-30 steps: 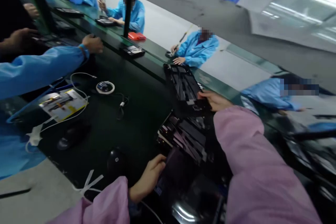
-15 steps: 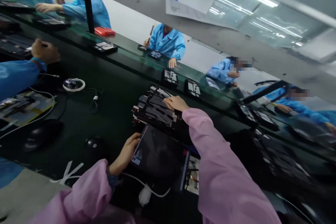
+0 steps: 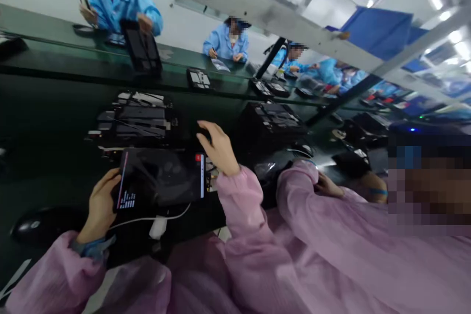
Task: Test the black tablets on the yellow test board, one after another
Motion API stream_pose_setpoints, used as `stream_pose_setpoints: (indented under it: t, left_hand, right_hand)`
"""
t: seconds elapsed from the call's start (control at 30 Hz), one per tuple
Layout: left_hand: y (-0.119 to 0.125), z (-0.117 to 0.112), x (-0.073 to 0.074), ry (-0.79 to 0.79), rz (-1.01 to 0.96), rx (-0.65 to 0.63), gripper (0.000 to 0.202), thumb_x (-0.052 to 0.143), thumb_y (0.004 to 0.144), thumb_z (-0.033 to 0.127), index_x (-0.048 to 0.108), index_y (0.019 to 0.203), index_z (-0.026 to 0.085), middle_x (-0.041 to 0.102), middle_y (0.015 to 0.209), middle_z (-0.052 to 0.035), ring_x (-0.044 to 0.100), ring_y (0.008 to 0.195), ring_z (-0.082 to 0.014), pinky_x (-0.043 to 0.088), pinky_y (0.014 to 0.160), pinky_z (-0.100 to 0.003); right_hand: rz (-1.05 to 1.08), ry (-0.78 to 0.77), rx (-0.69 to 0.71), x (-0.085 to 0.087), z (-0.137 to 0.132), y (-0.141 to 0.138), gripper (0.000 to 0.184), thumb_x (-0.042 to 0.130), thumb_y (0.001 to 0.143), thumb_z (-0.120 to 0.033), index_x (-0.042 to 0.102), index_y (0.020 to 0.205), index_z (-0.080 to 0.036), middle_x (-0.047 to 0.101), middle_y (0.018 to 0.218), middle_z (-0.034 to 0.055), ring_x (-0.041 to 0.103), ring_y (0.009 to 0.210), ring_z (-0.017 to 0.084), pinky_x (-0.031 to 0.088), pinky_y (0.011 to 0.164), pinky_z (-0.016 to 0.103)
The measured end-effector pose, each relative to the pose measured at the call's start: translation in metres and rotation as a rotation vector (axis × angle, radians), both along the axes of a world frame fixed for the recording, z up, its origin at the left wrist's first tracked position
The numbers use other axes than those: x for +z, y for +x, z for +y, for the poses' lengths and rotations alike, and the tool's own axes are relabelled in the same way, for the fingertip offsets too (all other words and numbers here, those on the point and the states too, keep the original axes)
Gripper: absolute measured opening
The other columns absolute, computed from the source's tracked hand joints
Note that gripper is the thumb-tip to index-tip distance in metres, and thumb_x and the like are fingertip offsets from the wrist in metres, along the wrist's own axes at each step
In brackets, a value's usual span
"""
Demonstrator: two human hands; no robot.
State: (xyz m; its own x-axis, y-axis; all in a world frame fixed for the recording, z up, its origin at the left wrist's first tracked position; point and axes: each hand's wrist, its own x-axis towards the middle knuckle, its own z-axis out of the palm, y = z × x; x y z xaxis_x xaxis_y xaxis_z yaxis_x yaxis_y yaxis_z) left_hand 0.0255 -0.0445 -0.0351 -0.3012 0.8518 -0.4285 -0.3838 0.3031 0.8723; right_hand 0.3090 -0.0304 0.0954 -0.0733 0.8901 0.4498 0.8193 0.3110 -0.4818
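My left hand (image 3: pixel 102 202) grips the left edge of a tablet (image 3: pixel 162 179), its thumb partly hidden. The tablet's dark screen is lit, with small white text at the lower left and a pale strip along the right side. My right hand (image 3: pixel 220 146) hovers just beyond the tablet's upper right corner, thumb and fingers apart, with nothing in it. Behind the tablet lies a pile of opened tablet bodies (image 3: pixel 138 120) showing dark batteries and flex cables. In front of the tablet runs a white cable (image 3: pixel 154 218) beside a white plug (image 3: pixel 158 227).
Another stack of opened tablets (image 3: pixel 274 115) stands to the right. A black mouse (image 3: pixel 35 225) sits at left. Close on my right, a co-worker in a pink sleeve (image 3: pixel 305 196) works at the same bench. Across a raised glass shelf (image 3: pixel 228 86), people in blue coats handle parts.
My view has swung right, bringing the pink-clad co-worker into sight. My right hand has left the pile and moved right, fingers spread. Across the shelf, a person has raised an opened tablet.
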Motion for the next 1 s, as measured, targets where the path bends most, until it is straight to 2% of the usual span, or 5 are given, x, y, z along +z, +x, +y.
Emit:
stream_pose_setpoints:
  t: [0.1,0.17,0.3,0.5,1.0]
  left_hand:
    - [-0.001,-0.001,0.000,0.052,-0.007,0.010,0.036,0.073,0.055,0.028,0.069,0.089,0.018,0.065,0.081,0.0010,0.056,0.065,-0.0124,0.043,0.053,-0.021]
    - [0.001,-0.001,0.001,0.065,-0.013,0.032,0.036,0.074,0.054,0.030,0.069,0.087,0.018,0.065,0.079,0.0001,0.057,0.064,-0.0129,0.044,0.054,-0.021]
    - [0.006,0.004,0.008,0.086,-0.045,0.093,0.041,0.078,0.047,0.030,0.070,0.084,0.016,0.065,0.075,-0.0002,0.057,0.064,-0.0130,0.044,0.055,-0.021]
    - [0.007,0.011,0.009,0.111,-0.109,0.090,0.037,0.078,0.050,0.030,0.071,0.084,0.016,0.066,0.075,-0.0010,0.058,0.065,-0.0136,0.043,0.058,-0.022]
    - [0.003,0.012,0.009,0.073,-0.103,0.100,0.037,0.076,0.053,0.027,0.071,0.088,0.016,0.065,0.073,-0.0009,0.057,0.061,-0.0135,0.043,0.055,-0.022]
  right_hand:
    - [0.366,0.044,-0.314,-0.054,-0.081,0.013,0.027,0.043,0.093,-0.034,0.059,0.109,-0.019,0.066,0.103,0.0052,0.062,0.095,0.015,0.049,0.089,0.031]
    - [0.498,0.032,-0.509,-0.095,-0.110,0.010,0.029,0.045,0.092,-0.038,0.060,0.104,-0.016,0.066,0.094,0.0064,0.064,0.085,0.016,0.050,0.081,0.031]
    - [0.436,-0.036,-0.461,-0.145,-0.118,-0.011,0.035,0.041,0.093,-0.037,0.060,0.113,-0.015,0.067,0.099,0.0095,0.062,0.084,0.016,0.049,0.078,0.031]
    - [0.180,0.076,-0.441,-0.143,-0.100,-0.025,0.034,0.046,0.091,-0.033,0.061,0.114,-0.013,0.065,0.102,0.0133,0.056,0.088,0.019,0.045,0.082,0.034]
    - [0.322,0.056,-0.420,-0.139,-0.100,-0.023,0.029,0.044,0.090,-0.029,0.059,0.110,-0.014,0.065,0.097,0.0111,0.058,0.082,0.017,0.046,0.075,0.031]
